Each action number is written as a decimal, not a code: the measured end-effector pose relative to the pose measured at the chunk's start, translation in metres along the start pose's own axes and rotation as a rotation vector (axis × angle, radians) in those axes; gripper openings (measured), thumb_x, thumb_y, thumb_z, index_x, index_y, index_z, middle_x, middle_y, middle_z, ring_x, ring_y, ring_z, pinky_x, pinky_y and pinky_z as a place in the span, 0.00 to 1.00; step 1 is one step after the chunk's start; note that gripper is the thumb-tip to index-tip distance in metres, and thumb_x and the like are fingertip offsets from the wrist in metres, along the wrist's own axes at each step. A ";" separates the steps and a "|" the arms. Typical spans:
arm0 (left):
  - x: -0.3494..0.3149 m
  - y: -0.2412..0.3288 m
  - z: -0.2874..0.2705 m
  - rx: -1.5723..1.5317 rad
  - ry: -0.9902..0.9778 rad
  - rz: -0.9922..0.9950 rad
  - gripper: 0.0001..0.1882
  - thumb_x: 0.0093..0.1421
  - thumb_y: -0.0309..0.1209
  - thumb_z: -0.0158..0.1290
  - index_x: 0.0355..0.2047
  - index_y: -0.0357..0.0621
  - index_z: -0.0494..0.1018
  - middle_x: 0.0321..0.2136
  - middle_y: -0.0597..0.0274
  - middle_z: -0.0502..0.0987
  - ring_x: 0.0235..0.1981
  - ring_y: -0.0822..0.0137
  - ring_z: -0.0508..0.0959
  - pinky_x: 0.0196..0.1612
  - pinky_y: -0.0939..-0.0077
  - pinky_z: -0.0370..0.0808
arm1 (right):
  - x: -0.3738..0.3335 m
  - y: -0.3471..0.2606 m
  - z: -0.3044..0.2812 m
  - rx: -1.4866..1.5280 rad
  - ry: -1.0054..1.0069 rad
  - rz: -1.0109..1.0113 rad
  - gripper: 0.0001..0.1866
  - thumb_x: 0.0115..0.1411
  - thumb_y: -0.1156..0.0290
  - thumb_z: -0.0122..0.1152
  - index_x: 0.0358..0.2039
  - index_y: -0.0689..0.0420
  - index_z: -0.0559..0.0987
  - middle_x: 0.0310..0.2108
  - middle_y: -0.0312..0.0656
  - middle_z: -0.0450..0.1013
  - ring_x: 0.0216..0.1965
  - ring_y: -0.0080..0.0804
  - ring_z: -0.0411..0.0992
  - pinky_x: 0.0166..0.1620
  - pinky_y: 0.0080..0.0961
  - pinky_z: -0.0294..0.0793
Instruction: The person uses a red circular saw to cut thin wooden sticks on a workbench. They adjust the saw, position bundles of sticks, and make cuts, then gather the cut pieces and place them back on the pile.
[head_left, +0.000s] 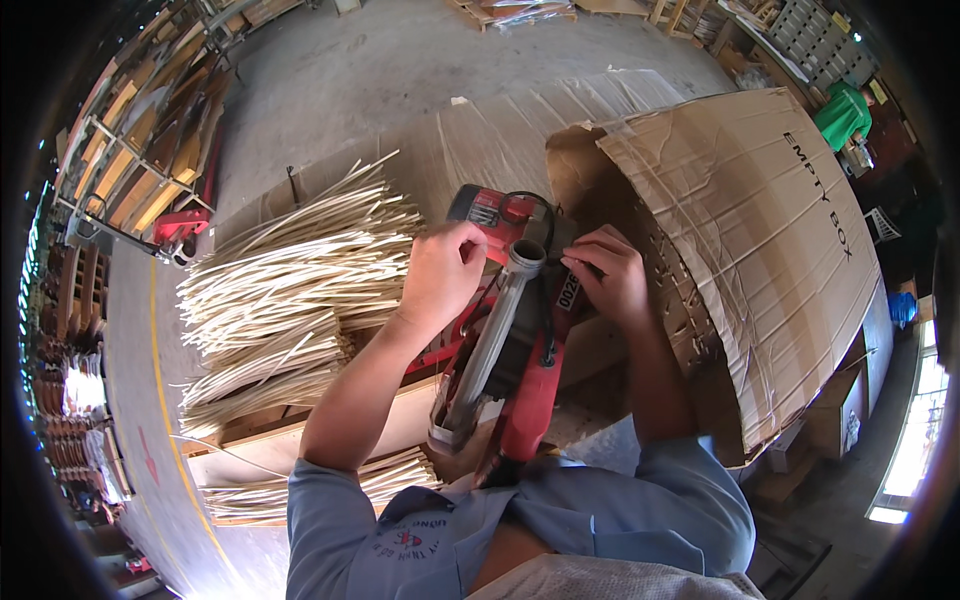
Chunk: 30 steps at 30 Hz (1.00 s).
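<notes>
A red and black power tool (535, 400) with a pale grey pipe (490, 350) along it stands in front of my body; its exact kind I cannot tell. My left hand (443, 272) is closed at the left of the tool's far end, thumb and fingers pressed together. On the other side, my right hand (610, 272) is pinched beside the black part of the tool. Whatever either hand holds, if anything, is too small or hidden to make out. The round pipe mouth (527, 255) lies between the two hands.
Bundles of pale thin canes (300, 290) are piled at the left, with more canes (320, 488) lower down. A large cardboard box (740, 240) stands close on the right. Wooden boards fill a rack (150, 160) at far left. A person in green (845, 115) is at far right.
</notes>
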<state>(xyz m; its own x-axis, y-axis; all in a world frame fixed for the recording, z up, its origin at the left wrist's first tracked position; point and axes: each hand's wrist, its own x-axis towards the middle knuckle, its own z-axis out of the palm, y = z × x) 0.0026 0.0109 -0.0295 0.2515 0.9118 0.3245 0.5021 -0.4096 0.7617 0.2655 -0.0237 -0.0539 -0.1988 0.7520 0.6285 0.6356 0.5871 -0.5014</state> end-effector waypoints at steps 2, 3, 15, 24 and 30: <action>-0.001 -0.005 -0.001 0.028 0.001 0.029 0.03 0.60 0.23 0.61 0.34 0.37 0.81 0.28 0.53 0.83 0.29 0.61 0.84 0.36 0.70 0.79 | -0.002 -0.006 -0.001 0.012 -0.007 0.003 0.08 0.51 0.78 0.76 0.32 0.59 0.86 0.33 0.42 0.80 0.37 0.41 0.78 0.39 0.35 0.79; -0.001 -0.005 0.000 0.021 0.011 0.037 0.03 0.60 0.23 0.61 0.34 0.37 0.81 0.28 0.53 0.83 0.29 0.61 0.84 0.36 0.69 0.79 | -0.003 -0.008 0.000 0.013 -0.010 0.003 0.08 0.51 0.77 0.76 0.32 0.60 0.86 0.33 0.42 0.80 0.37 0.41 0.78 0.39 0.35 0.79; -0.003 0.000 0.000 -0.027 0.004 0.035 0.02 0.58 0.21 0.60 0.33 0.37 0.80 0.29 0.51 0.83 0.29 0.55 0.84 0.36 0.67 0.79 | -0.008 -0.012 0.001 0.003 -0.002 0.067 0.07 0.52 0.78 0.76 0.33 0.60 0.86 0.32 0.44 0.81 0.36 0.42 0.79 0.39 0.36 0.79; -0.003 0.009 -0.002 -0.099 -0.048 -0.032 0.03 0.58 0.23 0.61 0.33 0.37 0.80 0.30 0.51 0.84 0.30 0.52 0.85 0.37 0.66 0.80 | -0.013 -0.026 -0.007 0.039 -0.012 0.074 0.07 0.53 0.79 0.75 0.33 0.62 0.85 0.32 0.45 0.81 0.35 0.42 0.79 0.39 0.35 0.79; -0.010 -0.002 -0.008 -0.154 -0.134 -0.102 0.07 0.59 0.26 0.62 0.38 0.39 0.82 0.32 0.49 0.86 0.34 0.53 0.87 0.39 0.66 0.82 | -0.016 -0.041 -0.005 0.084 0.019 0.103 0.06 0.53 0.81 0.74 0.31 0.64 0.84 0.31 0.46 0.81 0.34 0.41 0.79 0.38 0.34 0.78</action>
<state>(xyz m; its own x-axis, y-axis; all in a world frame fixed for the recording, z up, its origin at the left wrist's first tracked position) -0.0078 0.0026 -0.0297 0.3183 0.9323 0.1718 0.4010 -0.2966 0.8667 0.2464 -0.0609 -0.0405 -0.1215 0.8041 0.5820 0.5870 0.5310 -0.6111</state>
